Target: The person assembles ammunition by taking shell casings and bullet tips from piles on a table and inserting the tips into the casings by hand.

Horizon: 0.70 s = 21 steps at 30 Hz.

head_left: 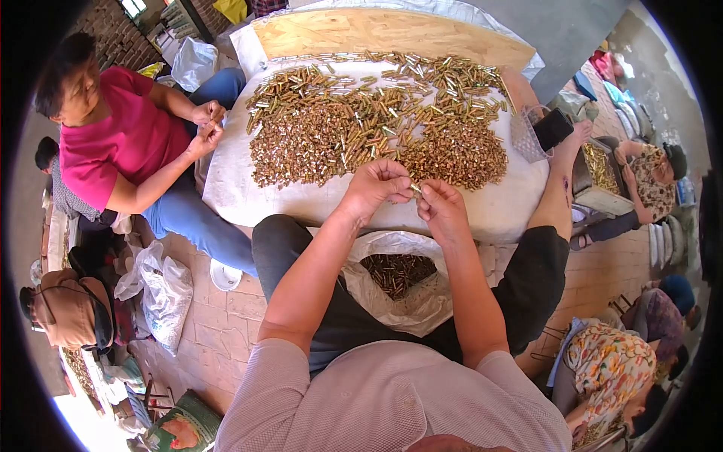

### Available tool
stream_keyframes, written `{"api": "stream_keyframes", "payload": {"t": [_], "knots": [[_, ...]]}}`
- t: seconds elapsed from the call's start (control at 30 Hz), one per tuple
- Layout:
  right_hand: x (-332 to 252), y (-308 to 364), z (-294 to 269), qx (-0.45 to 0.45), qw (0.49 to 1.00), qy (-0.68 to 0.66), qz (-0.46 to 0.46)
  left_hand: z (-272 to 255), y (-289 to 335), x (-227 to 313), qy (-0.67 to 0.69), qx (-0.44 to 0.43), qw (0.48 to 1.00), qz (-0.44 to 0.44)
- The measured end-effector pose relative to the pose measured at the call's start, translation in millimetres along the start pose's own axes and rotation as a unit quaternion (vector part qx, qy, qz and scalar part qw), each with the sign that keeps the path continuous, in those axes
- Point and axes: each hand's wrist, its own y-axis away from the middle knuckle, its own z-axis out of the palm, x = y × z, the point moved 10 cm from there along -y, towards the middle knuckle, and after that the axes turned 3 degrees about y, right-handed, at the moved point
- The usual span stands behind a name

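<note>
My left hand (pixel 379 190) and my right hand (pixel 443 207) meet over the near edge of the cloth-covered table (pixel 331 197). Thumbs and fingertips of both pinch one small gold-coloured metal piece (pixel 415 188); its exact kind is too small to make out. Just beyond my hands lie two heaps of tiny gold-coloured metal parts, a left heap (pixel 297 147) and a right heap (pixel 461 157). Behind them are spread many longer gold-coloured metal rods (pixel 422 98). Below my forearms, between my legs, an open white sack (pixel 361 290) holds more finished-looking metal pieces (pixel 398 273), darker in the shade.
A wooden board (pixel 392 34) stands along the table's far edge. At the left sits a person in a pink shirt (pixel 113 139), hands together. A perforated basket (pixel 531 135) and a black phone-like object (pixel 553 129) are at the right. A white bowl (pixel 225 276) and plastic bag (pixel 167 301) rest on the floor.
</note>
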Motion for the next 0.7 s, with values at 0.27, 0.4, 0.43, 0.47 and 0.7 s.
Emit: {"api": "stream_keyframes", "payload": {"t": [0.27, 0.4, 0.43, 0.47, 0.7], "knots": [[4, 2, 1, 0.019, 0.998, -0.016, -0.058, 4, -2, -19, 0.083, 0.006, 0.996, 0.018], [3, 2, -2, 0.01, 0.996, -0.06, -0.066, 13, -2, -23, 0.107, 0.007, 0.994, 0.017], [2, 2, -2, 0.0, 0.994, -0.073, -0.076, 15, -3, -24, 0.108, 0.008, 0.994, 0.016], [3, 2, -3, 0.0, 0.994, -0.073, -0.075, 17, -3, -25, 0.121, 0.012, 0.992, 0.016], [-4, 0, -6, 0.016, 0.991, -0.068, -0.117, 19, -2, -35, 0.198, 0.037, 0.979, 0.027]]}}
